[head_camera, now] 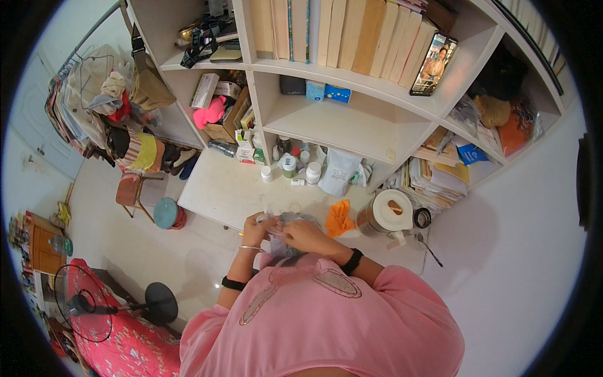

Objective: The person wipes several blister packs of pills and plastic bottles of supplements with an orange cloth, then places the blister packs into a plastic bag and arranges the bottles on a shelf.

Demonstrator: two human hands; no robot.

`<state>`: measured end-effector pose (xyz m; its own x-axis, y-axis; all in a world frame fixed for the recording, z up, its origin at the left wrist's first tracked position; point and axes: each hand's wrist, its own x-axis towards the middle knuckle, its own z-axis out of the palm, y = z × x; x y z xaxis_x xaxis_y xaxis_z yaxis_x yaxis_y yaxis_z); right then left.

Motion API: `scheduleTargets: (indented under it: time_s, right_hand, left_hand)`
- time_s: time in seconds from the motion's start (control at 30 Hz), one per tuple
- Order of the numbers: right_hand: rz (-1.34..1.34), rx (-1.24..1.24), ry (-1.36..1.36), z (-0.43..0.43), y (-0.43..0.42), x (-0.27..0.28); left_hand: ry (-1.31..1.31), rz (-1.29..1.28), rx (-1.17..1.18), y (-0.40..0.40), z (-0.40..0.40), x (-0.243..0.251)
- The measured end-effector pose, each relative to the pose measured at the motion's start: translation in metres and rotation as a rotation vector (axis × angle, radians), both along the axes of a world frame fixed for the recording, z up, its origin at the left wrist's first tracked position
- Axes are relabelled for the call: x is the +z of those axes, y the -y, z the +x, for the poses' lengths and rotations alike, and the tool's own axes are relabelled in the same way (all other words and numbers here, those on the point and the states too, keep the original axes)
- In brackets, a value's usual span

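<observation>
Close to my body, at the front edge of the white desk [226,181], my two hands meet on a thin, see-through plastic bag [278,247]. My left hand [256,231] pinches its gathered top. Beside it, my right hand [304,235] grips the bag too, fingers curled inward. What the bag contains is hard to make out, since my hands cover much of it. Right of my right hand lies a crumpled orange cloth [339,218]. A lidded clear pitcher [386,214] stands farther right.
Medicine bottles [289,166] and a pale pouch [340,170] line the desk's back. Near the right edge are a small dark-rimmed jar [422,217] and a spoon [428,249]. Shelves above hold books [351,37] and a propped phone [434,63]. A fan [94,308] stands behind, at left.
</observation>
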<state>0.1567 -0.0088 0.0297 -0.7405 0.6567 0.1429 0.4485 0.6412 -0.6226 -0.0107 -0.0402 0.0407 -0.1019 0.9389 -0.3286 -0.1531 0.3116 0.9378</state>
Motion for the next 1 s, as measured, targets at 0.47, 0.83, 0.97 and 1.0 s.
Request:
scheduleTargets:
  time_s: [0.47,0.83,0.97,1.0]
  right_hand:
    - [-1.247,-0.183,-0.510,0.018,-0.024,-0.026]
    - [-0.791,0.041,-0.137,0.010,-0.027,-0.045]
    - [-1.144,-0.296,-0.377,0.012,-0.024,-0.046]
    - [-1.144,-0.298,-0.378,0.015,-0.025,-0.050]
  left_hand:
    - [0.210,-0.198,0.101,-0.005,-0.018,-0.028]
    - [0.644,-0.344,0.129,-0.007,-0.027,-0.061]
    - [0.459,-0.233,0.067,-0.005,-0.022,-0.049]
    - [0.460,-0.233,0.065,-0.005,-0.020,-0.049]
